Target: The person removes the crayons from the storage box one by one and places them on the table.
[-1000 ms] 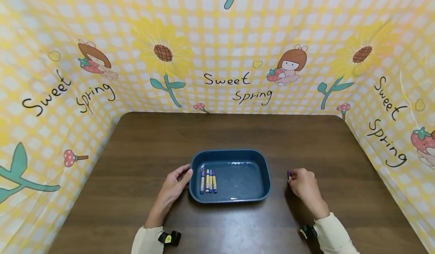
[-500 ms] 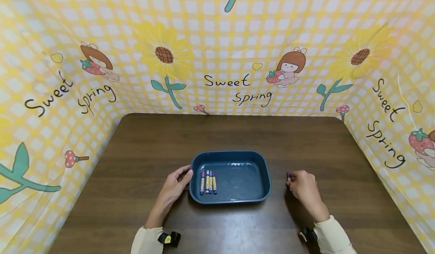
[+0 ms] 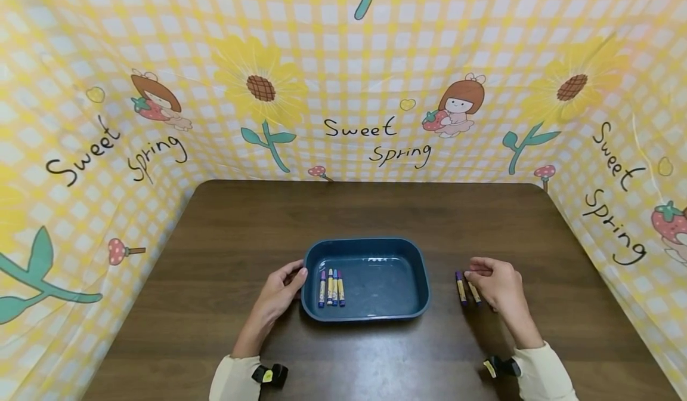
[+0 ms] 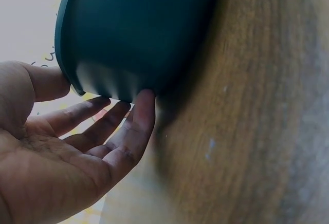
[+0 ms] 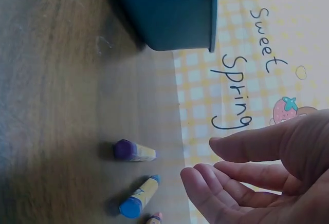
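A dark blue rectangular tray (image 3: 386,287) stands on the table with several crayons (image 3: 330,287) lying side by side at its left end. My left hand (image 3: 279,290) holds the tray's left end, thumb at the rim and fingertips against the outer wall. Right of the tray lie a purple-ended crayon (image 3: 461,287) and a blue-ended crayon (image 5: 140,197). A third, pink-tipped crayon (image 5: 154,218) is mostly cut off in the right wrist view. Just over these, my right hand (image 3: 499,281) hovers, with a gap between thumb and fingers and nothing in it.
The brown wooden table (image 3: 354,210) has a yellow checked cloth (image 3: 370,91) hung along its back and sides. Both wrists carry black camera straps, the left strap (image 3: 271,376) and the right strap (image 3: 501,366).
My right hand has let go of the purple-ended crayon and shifted right and slightly up, uncovering the crayons beside it. My left hand and the tray stay put.
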The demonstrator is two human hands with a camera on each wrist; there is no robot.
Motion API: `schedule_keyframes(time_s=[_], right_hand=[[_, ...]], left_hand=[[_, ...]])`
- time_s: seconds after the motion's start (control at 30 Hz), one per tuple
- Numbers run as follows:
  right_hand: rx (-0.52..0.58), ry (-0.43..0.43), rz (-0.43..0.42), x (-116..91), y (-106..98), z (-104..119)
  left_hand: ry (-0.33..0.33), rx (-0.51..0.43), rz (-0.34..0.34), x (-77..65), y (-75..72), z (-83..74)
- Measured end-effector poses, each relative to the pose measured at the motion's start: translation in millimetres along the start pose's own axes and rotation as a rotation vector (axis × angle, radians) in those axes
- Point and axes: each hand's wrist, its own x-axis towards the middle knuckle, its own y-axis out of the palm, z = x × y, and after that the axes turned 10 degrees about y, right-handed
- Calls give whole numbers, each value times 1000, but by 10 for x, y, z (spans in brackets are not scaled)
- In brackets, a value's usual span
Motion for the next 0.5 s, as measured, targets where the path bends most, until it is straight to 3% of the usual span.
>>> schedule_keyframes(time_s=[0.23,0.5], right_hand=[[9,-21,-16,30,-2,18],[75,-11,37,23,32,91]], left_hand=[[6,17,-3,17,-1,-15],[10,7,2,14,7,-23]])
